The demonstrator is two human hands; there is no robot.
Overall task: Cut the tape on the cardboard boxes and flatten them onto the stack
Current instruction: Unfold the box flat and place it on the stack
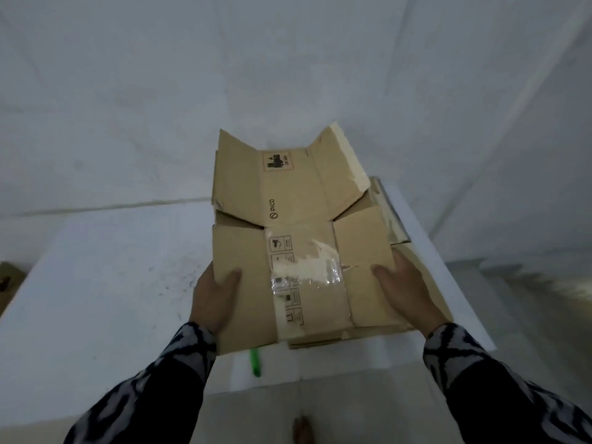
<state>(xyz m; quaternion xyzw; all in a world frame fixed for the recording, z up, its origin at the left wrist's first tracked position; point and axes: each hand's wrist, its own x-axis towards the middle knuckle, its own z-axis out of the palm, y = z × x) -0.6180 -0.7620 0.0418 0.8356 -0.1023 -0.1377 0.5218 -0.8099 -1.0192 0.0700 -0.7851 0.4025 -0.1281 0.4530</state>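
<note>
White walls and a pale floor surround the white surface [105,283] in front of you, and both your hands are at its near half, holding one flattened cardboard box [288,245]. Your left hand [214,301] grips the box's left edge, thumb lying on top of the near-left flap and the fingers hidden beneath it. Your right hand [404,291] holds the right side the same way, thumb pressed on the near-right flap, the other fingers out of sight under the cardboard. Both sleeves are dark with a pale pattern.

The box lies open and nearly flat between your hands, its far flaps tilted upward toward the far edge of the surface. A patch of clear tape [304,267] with torn, whitish remnants runs down the middle panel over a column of printed handling symbols. Farther along the same panel you can read the word PICO and see a red-bordered warning label.

Under the box, toward the right edge of the surface, sits the stack of flattened cardboard [416,274]; its edges show beyond your right hand and along the near side, and a shiny taped strip shows at its far-right corner. Whether the held box already rests on the stack cannot be told.

Just beside the near edge of the box, on the surface, a green tool [255,363] pokes out, its upper part hidden by the cardboard. At the far left edge of view, a bit of brown cardboard [8,280] sits lower than the surface.
</note>
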